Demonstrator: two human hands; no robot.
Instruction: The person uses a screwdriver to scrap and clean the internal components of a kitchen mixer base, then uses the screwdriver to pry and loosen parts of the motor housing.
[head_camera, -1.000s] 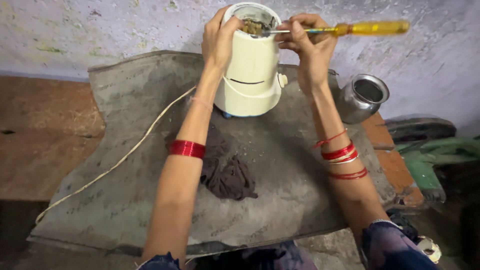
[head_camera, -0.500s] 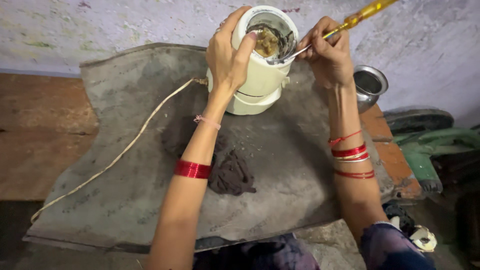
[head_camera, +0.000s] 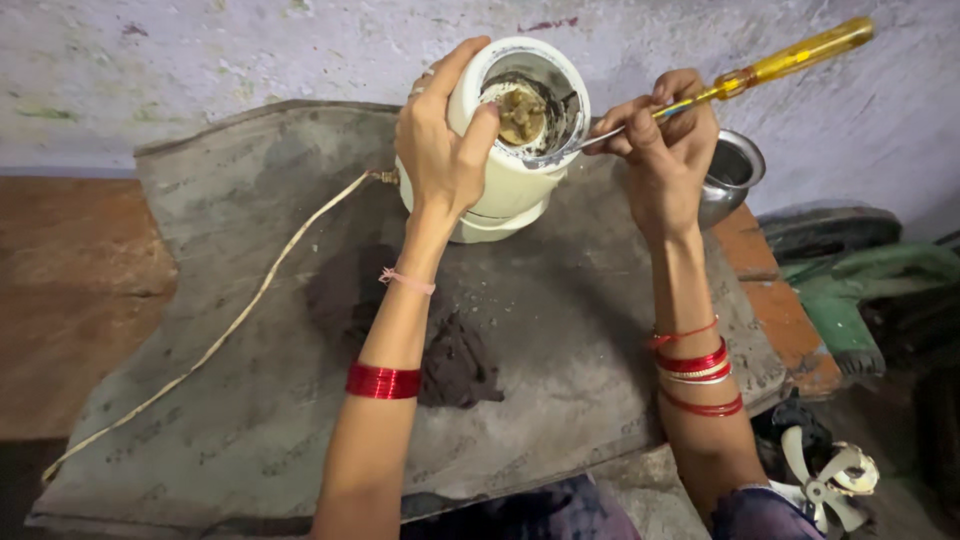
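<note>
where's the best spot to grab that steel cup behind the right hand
Judging from what shows, take the steel cup by its open rim from above and from its right side. It stands upright on the stone slab with its mouth up, and its left side is hidden behind the right hand, which holds the yellow-handled screwdriver, so the right side looks freer.

Looked like a small backstreet repair workshop: rough stained slab counter (head_camera: 200, 250) against a peeling whitewashed wall (head_camera: 200, 60), an opened-up appliance motor base (head_camera: 510, 150) at top centre, a loose plastic fan blade (head_camera: 825, 480) lower right.
</note>
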